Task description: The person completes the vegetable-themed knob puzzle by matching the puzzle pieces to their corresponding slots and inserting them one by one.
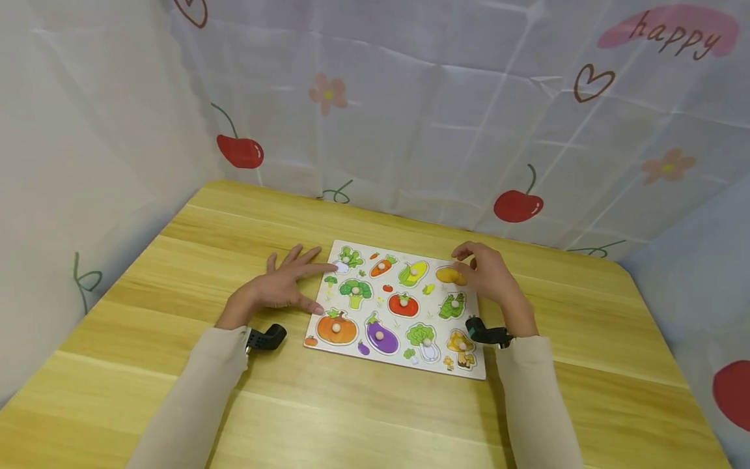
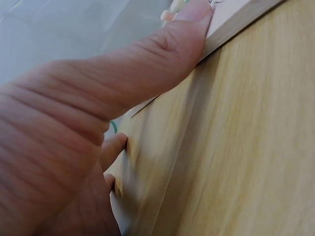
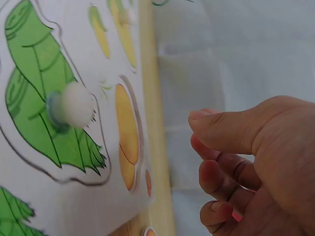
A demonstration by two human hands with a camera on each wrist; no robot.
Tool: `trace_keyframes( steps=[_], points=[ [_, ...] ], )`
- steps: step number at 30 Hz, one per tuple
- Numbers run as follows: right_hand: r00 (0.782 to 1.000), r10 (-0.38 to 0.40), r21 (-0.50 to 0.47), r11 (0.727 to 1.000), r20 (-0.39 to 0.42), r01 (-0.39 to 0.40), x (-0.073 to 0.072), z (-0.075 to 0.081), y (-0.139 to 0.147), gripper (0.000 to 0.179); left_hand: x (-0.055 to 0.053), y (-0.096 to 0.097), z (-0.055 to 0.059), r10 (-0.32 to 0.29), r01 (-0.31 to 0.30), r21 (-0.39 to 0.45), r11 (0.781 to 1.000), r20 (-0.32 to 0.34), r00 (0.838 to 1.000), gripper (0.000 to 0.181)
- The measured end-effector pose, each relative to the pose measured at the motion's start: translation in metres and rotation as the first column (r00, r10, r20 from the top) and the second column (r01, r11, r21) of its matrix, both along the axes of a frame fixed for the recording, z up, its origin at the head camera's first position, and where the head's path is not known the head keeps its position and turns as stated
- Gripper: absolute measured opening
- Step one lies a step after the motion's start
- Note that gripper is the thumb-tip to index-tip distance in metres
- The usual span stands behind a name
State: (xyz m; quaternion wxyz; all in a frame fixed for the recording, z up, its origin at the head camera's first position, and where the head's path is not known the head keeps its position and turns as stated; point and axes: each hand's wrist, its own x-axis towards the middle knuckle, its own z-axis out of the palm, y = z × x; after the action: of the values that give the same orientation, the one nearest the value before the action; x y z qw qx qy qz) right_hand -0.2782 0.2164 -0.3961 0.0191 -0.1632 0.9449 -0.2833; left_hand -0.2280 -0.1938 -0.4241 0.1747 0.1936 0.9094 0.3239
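Observation:
A flat puzzle board with vegetable pieces, most with a round knob, lies on the table. My left hand spreads its fingers at the board's left edge. Its thumb rests at the edge, above the pumpkin piece, and its index finger reaches the radish piece. Over the board's far right corner hovers my right hand, fingers loosely curled, nothing visible in them. Close by it is the yellow potato shape, no knob showing on it. A green piece with a white knob sits nearer.
The wooden table reaches the patterned curtain at the back. In the right wrist view, a small orange oval with a pale rim shows past the board's edge, partly cut off. Each wrist carries a black camera.

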Motion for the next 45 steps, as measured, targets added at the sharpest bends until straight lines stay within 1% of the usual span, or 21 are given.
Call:
trace_keyframes(
  steps=[4,7,13,22,27,34,38,45],
  points=[
    [0.999,-0.034,-0.029,0.999,-0.027,0.033,0.001,-0.001,0.015,0.021,-0.001,0.0,0.0,0.0,0.0,0.001,1.0,-0.003,1.0,0.088],
    [0.997,-0.067,-0.026,0.997,-0.033,0.066,0.001,-0.003,0.024,0.02,0.0,0.0,0.0,-0.002,0.002,0.002,1.0,0.004,1.0,0.088],
    [0.992,-0.128,-0.021,0.992,-0.019,0.128,0.003,-0.003,0.038,0.021,0.0,0.0,0.0,0.003,-0.003,0.0,1.0,0.004,1.0,0.089],
    [0.983,-0.185,0.02,0.983,0.003,0.185,0.005,-0.012,0.058,0.021,-0.001,0.002,-0.002,-0.011,0.011,-0.003,1.0,0.001,1.0,0.088],
    [0.982,-0.188,0.018,0.982,0.036,0.187,0.005,-0.011,0.065,0.024,0.0,0.0,0.0,-0.006,0.006,-0.008,1.0,0.001,1.0,0.088],
    [0.972,-0.225,0.037,0.974,0.066,0.223,0.004,-0.013,0.073,0.022,0.0,0.0,0.002,-0.006,0.006,0.0,1.0,0.006,1.0,0.088],
    [0.97,-0.229,0.053,0.973,0.084,0.226,0.002,-0.015,0.074,0.021,-0.001,0.0,0.002,-0.004,0.004,0.003,1.0,0.004,1.0,0.088],
    [0.972,-0.216,0.069,0.975,0.088,0.211,0.001,-0.02,0.074,0.019,0.0,0.0,0.001,0.0,0.0,0.008,1.0,0.007,1.0,0.088]
  ],
)
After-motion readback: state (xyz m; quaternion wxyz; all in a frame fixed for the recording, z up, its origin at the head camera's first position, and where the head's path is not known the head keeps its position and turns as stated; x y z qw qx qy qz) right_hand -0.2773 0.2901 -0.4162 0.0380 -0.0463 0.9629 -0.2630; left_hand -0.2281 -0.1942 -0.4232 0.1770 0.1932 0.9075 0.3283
